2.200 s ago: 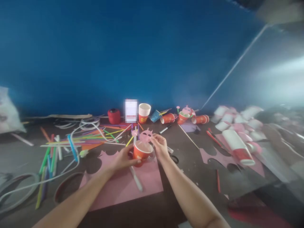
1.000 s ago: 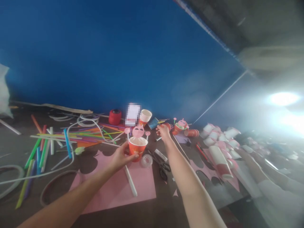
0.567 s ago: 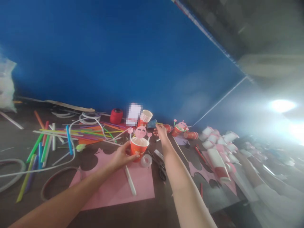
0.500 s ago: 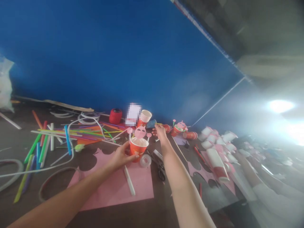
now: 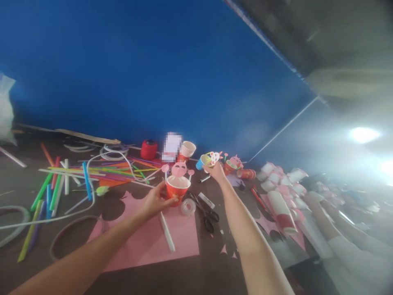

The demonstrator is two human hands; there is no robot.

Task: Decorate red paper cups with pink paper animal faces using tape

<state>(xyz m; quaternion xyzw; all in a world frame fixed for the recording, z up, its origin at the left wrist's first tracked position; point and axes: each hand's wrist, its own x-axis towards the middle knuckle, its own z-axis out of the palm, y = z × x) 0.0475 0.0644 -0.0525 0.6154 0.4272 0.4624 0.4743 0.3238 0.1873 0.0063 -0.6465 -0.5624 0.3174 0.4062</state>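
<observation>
My left hand is wrapped round a red paper cup, which stands upright over the pink sheet. A pink paper face with round pink pieces on either side rises from its rim. Farther back, my right hand grips a blue paper cup that leans over, with its yellow inside showing. Attached to this cup is a white rabbit-like paper face. My right fingers are partly hidden against the cup. A roll of clear tape lies beside the red cup.
Scissors and a white marker lie nearby. Coloured sticks and looped white tubing spread leftward. Stacked cups and red yarn stand by the blue wall. Another decorated red cup stands at right.
My right hand has moved slightly right and closed on the blue cup, whose rabbit-like face now shows. My left hand still holds the red cup, shifted slightly left and down.
</observation>
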